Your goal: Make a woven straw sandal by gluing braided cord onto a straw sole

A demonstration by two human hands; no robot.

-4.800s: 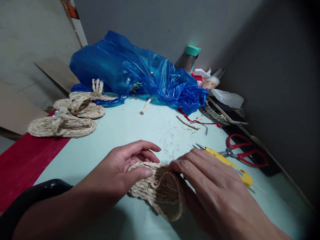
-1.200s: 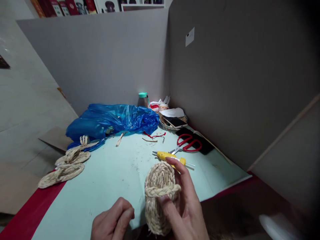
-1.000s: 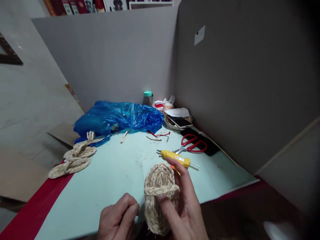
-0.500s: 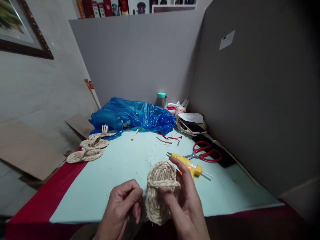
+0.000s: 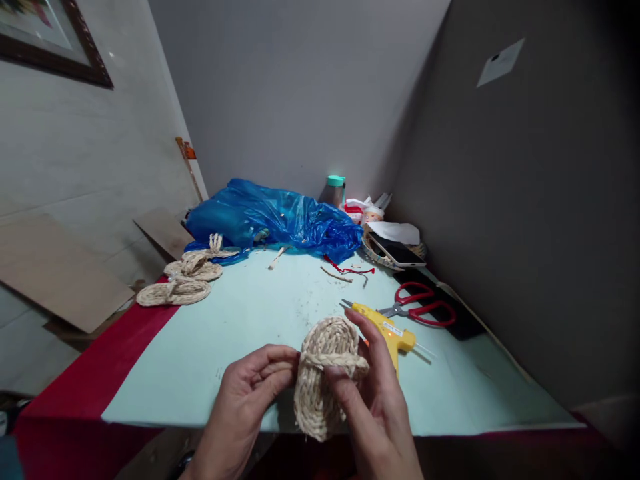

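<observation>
A small woven straw sandal [image 5: 320, 390] with a braided strap across it is held upright over the near edge of the pale green table [image 5: 240, 327]. My right hand [image 5: 373, 410] grips it from the right, thumb pressed on the strap and fingers behind the sole. My left hand [image 5: 250, 400] pinches the strap's left end with thumb and fingers closed. A yellow glue gun [image 5: 387, 328] lies just beyond my right fingers.
Red-handled scissors [image 5: 423, 310] lie right of the glue gun. A crumpled blue plastic bag [image 5: 270, 220] sits at the back, with a green-capped bottle [image 5: 334, 190] and a phone in a basket [image 5: 395, 250]. Two finished straw sandals [image 5: 183, 280] rest at left. Grey partition walls enclose the back and right.
My left hand has risen and closed on the strap's left end. The sandal was lifted off the table earlier and stays in my right hand. The view has swung left and down.
</observation>
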